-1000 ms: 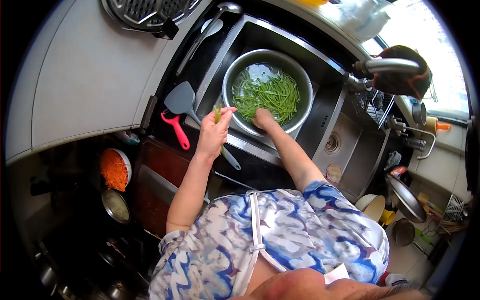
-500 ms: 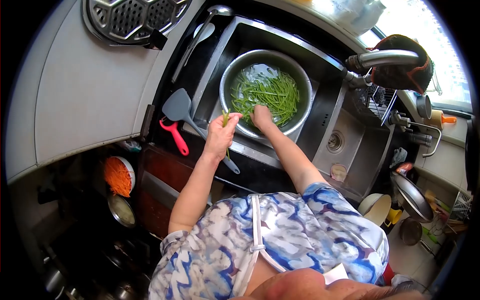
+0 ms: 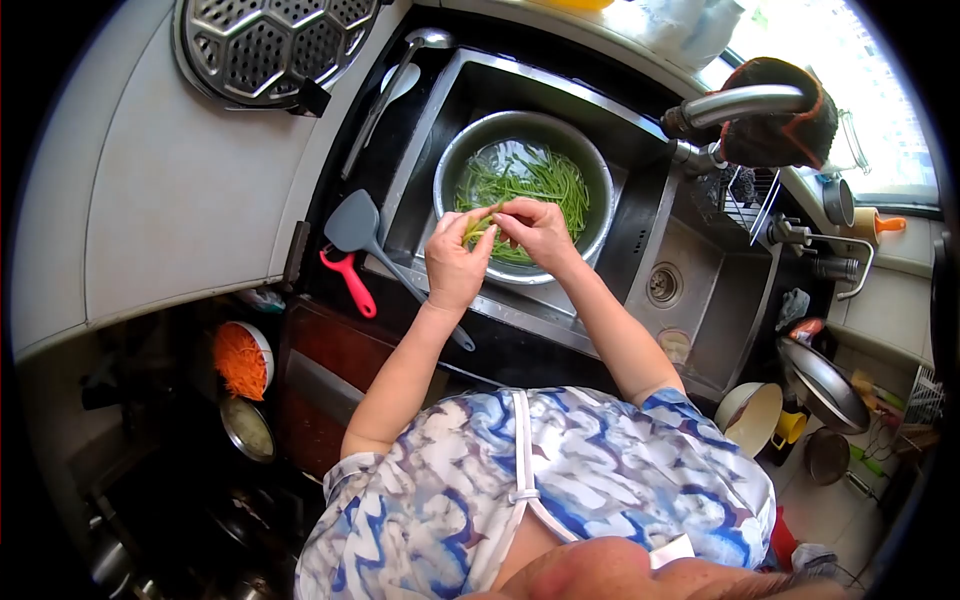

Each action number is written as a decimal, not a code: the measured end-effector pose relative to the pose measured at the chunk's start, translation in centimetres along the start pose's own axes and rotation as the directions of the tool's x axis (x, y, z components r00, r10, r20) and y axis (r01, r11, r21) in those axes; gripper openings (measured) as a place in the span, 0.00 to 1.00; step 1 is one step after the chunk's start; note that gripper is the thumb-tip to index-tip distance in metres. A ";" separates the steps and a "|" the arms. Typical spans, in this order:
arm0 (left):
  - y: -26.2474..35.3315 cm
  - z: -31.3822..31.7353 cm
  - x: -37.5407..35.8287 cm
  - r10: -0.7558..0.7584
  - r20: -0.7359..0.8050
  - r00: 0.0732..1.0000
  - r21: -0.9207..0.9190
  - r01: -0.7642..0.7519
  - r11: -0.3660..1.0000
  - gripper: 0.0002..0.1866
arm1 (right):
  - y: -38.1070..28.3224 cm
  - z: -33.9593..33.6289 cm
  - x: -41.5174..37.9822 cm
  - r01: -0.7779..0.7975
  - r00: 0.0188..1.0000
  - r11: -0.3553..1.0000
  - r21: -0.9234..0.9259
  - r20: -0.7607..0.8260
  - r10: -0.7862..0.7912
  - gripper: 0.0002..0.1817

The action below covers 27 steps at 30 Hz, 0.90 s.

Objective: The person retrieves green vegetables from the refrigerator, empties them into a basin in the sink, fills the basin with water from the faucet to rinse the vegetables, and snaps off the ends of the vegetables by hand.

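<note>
A round metal basin (image 3: 604,205) stands in the sink's larger bowl and holds water with many thin green vegetable stalks (image 3: 550,185) in it. Over its near rim, my left hand (image 3: 455,265) is closed around a few yellowish-green stalks (image 3: 475,232). My right hand (image 3: 540,235) meets it at the fingertips, thumb and fingers pinched on the end of these stalks. Exactly how many stalks are between the fingers is hidden.
Left of the sink (image 3: 415,150) lie a grey spatula (image 3: 353,222), a red-handled peeler (image 3: 350,285) and a ladle (image 3: 395,90). The faucet (image 3: 745,103) reaches in from the right. A bowl of shredded carrot (image 3: 240,362) is lower left.
My right hand has come up out of the basin to meet my left hand at the stalks. My left hand has shifted slightly right. The whole view has moved a little.
</note>
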<state>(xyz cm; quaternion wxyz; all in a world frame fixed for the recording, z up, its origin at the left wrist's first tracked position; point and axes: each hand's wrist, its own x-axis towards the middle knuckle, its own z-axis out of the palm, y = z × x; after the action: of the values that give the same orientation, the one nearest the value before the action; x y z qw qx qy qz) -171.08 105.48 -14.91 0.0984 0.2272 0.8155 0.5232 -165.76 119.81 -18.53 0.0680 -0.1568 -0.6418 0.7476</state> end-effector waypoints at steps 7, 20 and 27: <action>3.1 -0.7 -0.2 0.366 0.113 0.924 0.189 -0.382 0.905 0.17 | -4.6 -1.7 -3.7 0.028 0.998 0.999 0.034 0.063 -0.030 0.09; 6.7 0.8 -2.5 0.591 0.251 0.767 0.163 -0.635 0.755 0.22 | -10.5 -5.6 -9.8 -0.050 0.998 0.999 0.005 0.032 0.049 0.07; 7.7 1.2 -3.7 0.699 0.276 0.660 0.126 -0.746 0.654 0.20 | -11.9 -6.1 -11.1 -0.027 0.986 0.998 -0.055 0.165 0.035 0.04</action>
<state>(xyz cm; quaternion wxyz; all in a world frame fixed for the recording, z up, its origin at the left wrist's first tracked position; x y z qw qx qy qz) -165.28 107.41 -8.81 -0.0633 0.5958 0.6962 0.3954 -154.48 124.15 -5.99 -0.0014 -0.1058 -0.6621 0.7419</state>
